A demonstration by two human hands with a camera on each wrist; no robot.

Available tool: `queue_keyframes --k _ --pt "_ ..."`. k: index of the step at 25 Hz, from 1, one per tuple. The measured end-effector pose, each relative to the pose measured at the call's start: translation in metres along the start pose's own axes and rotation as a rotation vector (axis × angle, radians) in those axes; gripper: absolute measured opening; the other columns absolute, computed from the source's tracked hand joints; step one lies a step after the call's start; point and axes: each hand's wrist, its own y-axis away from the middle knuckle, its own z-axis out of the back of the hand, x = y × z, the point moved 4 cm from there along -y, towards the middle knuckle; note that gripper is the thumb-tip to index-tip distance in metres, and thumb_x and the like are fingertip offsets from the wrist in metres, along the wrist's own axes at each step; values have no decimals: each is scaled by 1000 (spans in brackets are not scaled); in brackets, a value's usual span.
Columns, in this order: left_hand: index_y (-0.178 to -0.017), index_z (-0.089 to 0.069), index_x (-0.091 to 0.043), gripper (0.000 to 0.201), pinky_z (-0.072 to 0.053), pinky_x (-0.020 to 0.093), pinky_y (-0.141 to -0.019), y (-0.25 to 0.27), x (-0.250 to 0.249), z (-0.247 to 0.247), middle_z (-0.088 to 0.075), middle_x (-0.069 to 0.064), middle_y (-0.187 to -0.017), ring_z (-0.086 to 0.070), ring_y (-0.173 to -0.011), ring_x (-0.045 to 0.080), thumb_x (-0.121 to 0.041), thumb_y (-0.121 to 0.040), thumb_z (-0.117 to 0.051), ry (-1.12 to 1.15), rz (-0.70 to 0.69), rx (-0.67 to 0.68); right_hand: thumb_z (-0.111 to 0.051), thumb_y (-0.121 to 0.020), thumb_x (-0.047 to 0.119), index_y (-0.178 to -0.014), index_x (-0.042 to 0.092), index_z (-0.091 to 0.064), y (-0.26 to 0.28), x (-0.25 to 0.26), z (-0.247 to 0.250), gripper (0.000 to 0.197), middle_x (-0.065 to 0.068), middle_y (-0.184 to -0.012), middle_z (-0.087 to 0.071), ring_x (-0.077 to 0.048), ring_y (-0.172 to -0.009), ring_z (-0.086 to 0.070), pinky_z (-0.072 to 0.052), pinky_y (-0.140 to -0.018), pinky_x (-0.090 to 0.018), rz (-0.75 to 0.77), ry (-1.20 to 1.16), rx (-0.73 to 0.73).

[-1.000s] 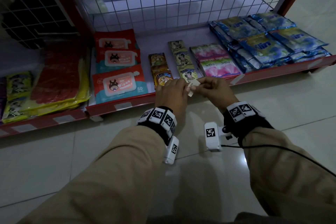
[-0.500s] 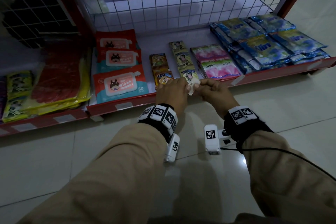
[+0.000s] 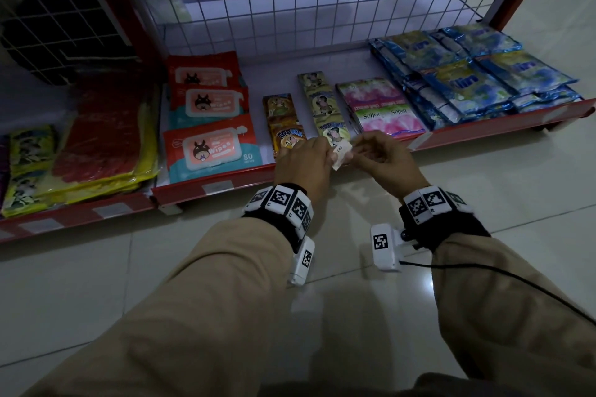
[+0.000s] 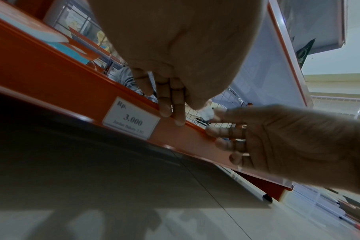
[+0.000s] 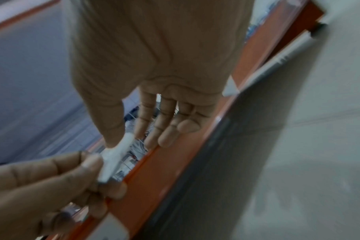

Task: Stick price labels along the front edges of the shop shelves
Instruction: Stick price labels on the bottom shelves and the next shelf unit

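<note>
A small white price label is pinched between both hands just above the red front edge of the low shelf. My left hand holds its left end; in the right wrist view the left fingers clamp the label. My right hand pinches the other end with thumb and forefinger, other fingers straight. A stuck label reading "Rp. 3.000" sits on the edge left of my left fingers.
The shelf holds wipes packs, snack sachets, pink softener packs and blue packets, backed by a wire grid. More labels mark the edge and the left shelf. Tiled floor lies in front.
Both hands stay together at the shelf edge with the label between them. The label has tilted slightly; nothing else has moved.
</note>
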Motion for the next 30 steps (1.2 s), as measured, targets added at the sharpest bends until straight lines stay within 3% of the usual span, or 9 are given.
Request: queue_keyframes --k 3,7,13,19,23,30 --pt "-105 -51 -17 20 -32 41 -88 -1 0 0 -57 4 -110 -49 -107 27 -31 -100 -38 -36 -23 12 -72 -82 14 -122 22 -61 -8 22 1 42 4 -103 -64 -4 -86 -61 -46 -71 -9 240 359 126" --pt "-107 -51 -16 21 -32 40 -88 1 0 1 -56 5 -111 -49 -108 28 -33 -99 -40 -55 -47 34 -66 -84 14 -101 16 -71 -17 30 -2 17 -5 -92 -69 -19 -83 -63 -53 -77 -36 269 646 219" --pt "-107 -51 -19 19 -34 39 -91 4 -4 0 -58 3 -113 -49 -109 26 -33 -97 -45 -46 -40 -8 -65 -87 11 -99 9 -67 -22 24 11 12 -12 -92 -68 -25 -84 -63 -51 -81 -42 246 563 89" --pt "-132 -43 -22 38 -33 42 -95 6 -7 -4 -55 5 -123 -47 -117 28 -35 -96 -45 -83 -42 -14 -67 -85 9 -99 8 -69 -18 19 5 15 -13 -90 -65 -28 -88 -56 -46 -76 -38 329 648 98" --pt "-123 -51 -24 32 -29 42 -95 7 -7 -10 -51 2 -122 -42 -118 25 -38 -97 -41 -181 -32 7 -65 -83 7 -97 7 -69 -15 11 2 15 -14 -92 -63 -30 -90 -53 -40 -72 -35 374 729 129" --pt "-121 -55 -22 32 -28 42 -95 6 -11 -9 -51 2 -118 -42 -116 25 -38 -98 -40 -213 -29 7 -67 -84 13 -103 8 -70 -18 5 7 21 -16 -98 -60 -34 -94 -52 -45 -76 -40 394 952 187"
